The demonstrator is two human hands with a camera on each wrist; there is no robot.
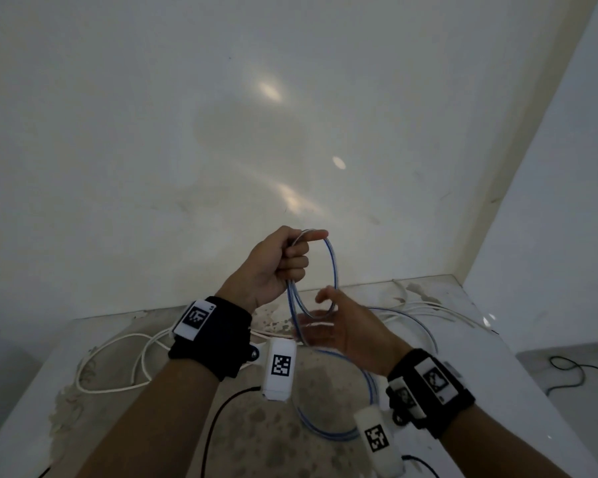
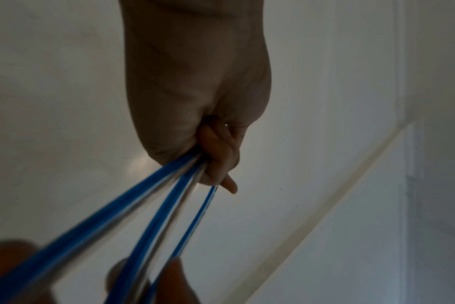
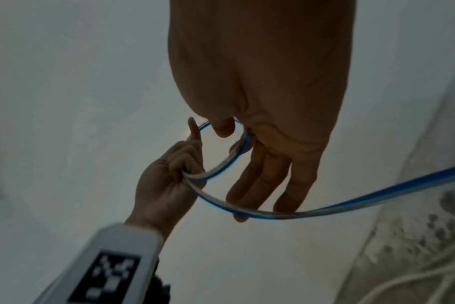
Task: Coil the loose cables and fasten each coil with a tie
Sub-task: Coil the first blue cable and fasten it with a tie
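Left hand (image 1: 277,262): fist closed round blue-and-clear cable (image 1: 332,267) loops — held up
Right hand (image 1: 339,326): fingers straight, loose — cable crosses them

In the left wrist view the blue cable (image 2: 96,232) smears into blur and runs off the bottom edge, where the right hand (image 2: 166,281) is only a dark, cropped shape behind the strands.

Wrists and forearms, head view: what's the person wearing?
Bare forearms, no sleeves. Each wrist has a black strap: left strap, right strap. White blocks with black square-code markers are fixed on them, and a white camera pod with the same marker hangs below. Thin black leads trail off.
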